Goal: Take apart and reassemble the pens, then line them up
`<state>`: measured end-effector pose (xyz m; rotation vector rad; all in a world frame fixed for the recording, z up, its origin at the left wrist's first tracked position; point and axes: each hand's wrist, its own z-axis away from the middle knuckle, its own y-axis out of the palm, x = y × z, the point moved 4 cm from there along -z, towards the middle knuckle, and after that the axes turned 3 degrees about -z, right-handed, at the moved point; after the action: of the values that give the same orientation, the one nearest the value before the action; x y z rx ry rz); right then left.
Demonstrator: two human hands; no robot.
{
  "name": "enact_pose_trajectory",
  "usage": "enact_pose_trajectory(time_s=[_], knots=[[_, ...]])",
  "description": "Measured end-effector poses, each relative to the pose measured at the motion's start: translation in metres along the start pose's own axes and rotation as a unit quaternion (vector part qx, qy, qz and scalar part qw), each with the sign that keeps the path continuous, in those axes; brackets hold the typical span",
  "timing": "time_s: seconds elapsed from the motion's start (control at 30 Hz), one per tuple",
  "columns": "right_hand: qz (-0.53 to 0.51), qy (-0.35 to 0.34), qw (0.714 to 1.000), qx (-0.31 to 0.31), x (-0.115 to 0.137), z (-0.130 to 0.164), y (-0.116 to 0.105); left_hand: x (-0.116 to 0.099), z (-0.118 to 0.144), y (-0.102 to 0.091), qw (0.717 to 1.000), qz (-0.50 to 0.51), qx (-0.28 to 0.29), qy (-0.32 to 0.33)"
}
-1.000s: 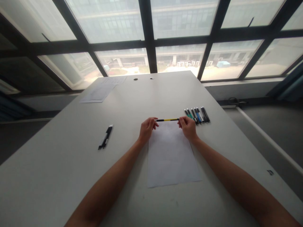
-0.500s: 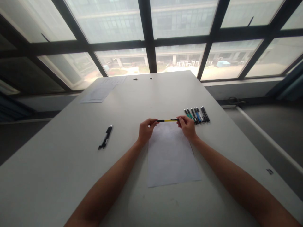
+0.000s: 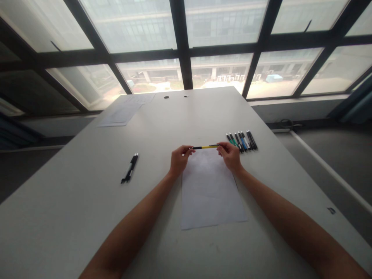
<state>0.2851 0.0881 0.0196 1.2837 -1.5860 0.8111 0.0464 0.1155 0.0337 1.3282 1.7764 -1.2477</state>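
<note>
Clock centred on yel/blk pen [image 3: 205, 147], 12 = twd window. Pen's held abt level, crosswise btwn both hands, over far edge of white A4-type sheet [image 3: 213, 197]; black grip section twd L, yel barrel & clip twd R.

L hand [image 3: 179, 158] at 9 o'clock: thumb & fingertips pinching pen's black end. R hand [image 3: 231, 156] at 3: thumb & index pinching the clip end, other fingers curled under. Can't tell if either hand also rests on sheet or table.

Sheet runs out twd 6 o'clock, btwn the forearms, flat on white table [image 3: 72, 205]. Just past R hand, also approx 3: row of pens [image 3: 245, 142], side by side, w/ green, blue & blk barrels, tips pointing away. Betw 8 & 9, well apart from L hand: two blk pens [image 3: 130, 169], lying close tog. At 10, by table's far L corner: overlapping papers [image 3: 119, 115]. Around 11, near far edge: two round cable holes [image 3: 166, 97]. At 4, near R edge: small dark item [image 3: 331, 210], too blurry to ID.
</note>
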Motion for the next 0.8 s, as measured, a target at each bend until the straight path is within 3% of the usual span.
enact_pose_trajectory(time_s=[0.53,0.7,0.8], knots=[[-0.025,0.015,0.999,0.014,-0.001,-0.0006,0.0002,-0.0062,0.0013,0.0012,0.997,-0.056,0.045,0.027],[-0.022,0.018,1.0,0.001,0.0011,-0.001,0.0007,-0.0036,0.0009,0.0052,0.997,-0.03,0.07,0.014],[-0.024,0.018,1.0,-0.008,0.0007,-0.0014,-0.0004,-0.0024,0.0002,0.0052,0.998,-0.02,0.051,0.024]])
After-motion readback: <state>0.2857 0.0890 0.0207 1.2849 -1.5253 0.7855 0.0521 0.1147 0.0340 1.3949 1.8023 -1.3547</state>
